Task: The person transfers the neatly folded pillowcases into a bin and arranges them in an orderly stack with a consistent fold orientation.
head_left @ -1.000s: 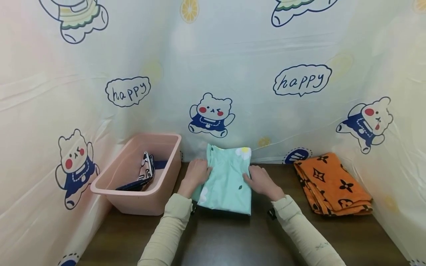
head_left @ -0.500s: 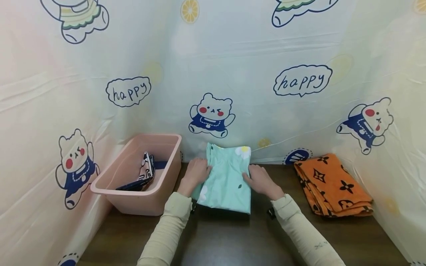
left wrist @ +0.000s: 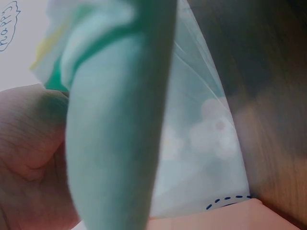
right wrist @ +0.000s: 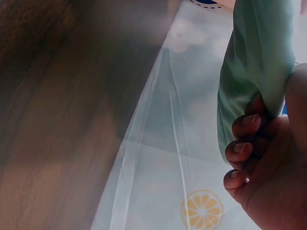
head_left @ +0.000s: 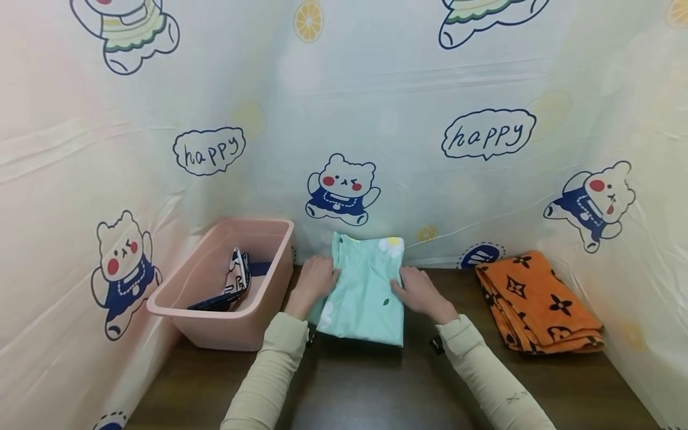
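A folded mint-green cloth (head_left: pixel 362 292) with white flowers is held up between both hands, above the dark table. On its left edge the left hand (head_left: pixel 313 283) grips it, thumb on the near face. Opposite, the right hand (head_left: pixel 423 291) pinches the right edge, its thumb also in front. In the right wrist view, curled fingertips (right wrist: pixel 241 148) show behind the green cloth (right wrist: pixel 259 52). The left wrist view is filled by the blurred cloth (left wrist: pixel 115 129), with part of the left hand (left wrist: pixel 31 158) beside it; those fingers are mostly hidden.
A pink plastic bin (head_left: pixel 226 328) stands at the left, with a dark patterned item (head_left: pixel 233 286) inside. To the right lies a folded orange cloth (head_left: pixel 540 301) with black motifs. A cartoon-print curtain (head_left: pixel 408 179) surrounds the back and sides of the brown table (head_left: pixel 355 388).
The view has shifted very slightly. Both hands keep their grip on the green cloth, which has barely moved.
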`<action>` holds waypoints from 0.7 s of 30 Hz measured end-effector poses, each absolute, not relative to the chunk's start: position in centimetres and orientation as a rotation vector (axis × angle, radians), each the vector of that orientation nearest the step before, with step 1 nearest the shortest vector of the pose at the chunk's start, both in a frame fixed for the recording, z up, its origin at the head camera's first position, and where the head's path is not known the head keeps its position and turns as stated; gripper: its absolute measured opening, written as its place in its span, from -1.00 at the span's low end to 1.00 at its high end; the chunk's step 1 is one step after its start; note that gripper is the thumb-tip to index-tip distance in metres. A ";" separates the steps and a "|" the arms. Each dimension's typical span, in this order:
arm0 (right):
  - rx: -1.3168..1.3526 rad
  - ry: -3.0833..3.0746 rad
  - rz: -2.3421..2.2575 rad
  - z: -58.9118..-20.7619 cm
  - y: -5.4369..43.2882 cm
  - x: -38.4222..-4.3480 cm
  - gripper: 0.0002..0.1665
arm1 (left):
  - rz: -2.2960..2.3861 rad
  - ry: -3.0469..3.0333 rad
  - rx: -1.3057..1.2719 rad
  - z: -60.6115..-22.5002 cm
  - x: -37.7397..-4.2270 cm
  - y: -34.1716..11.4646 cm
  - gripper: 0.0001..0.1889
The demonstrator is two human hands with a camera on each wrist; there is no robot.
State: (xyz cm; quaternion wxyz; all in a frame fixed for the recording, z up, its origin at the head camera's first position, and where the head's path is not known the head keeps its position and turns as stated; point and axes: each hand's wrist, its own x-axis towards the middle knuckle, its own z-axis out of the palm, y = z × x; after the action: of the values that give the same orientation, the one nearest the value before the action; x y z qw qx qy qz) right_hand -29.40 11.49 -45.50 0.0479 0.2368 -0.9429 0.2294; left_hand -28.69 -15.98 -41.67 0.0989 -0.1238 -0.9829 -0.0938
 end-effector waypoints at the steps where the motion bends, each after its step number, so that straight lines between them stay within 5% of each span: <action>1: 0.721 -2.873 0.704 -45.5 11.5 -29.4 -0.75 | -0.280 -2.909 -0.364 -41.7 -28.7 -16.0 -0.65; 21: 0.753 -2.813 0.709 -45.4 11.2 -29.4 -0.74 | -0.286 -2.910 -0.341 -41.1 -28.2 -16.4 -0.68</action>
State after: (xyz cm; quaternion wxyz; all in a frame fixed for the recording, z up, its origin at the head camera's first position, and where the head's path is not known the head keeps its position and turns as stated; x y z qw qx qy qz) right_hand -29.39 11.15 -45.35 0.0721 0.2507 -0.9361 0.2360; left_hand -28.16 -16.42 -41.14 0.0989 -0.1153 -0.9837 -0.0968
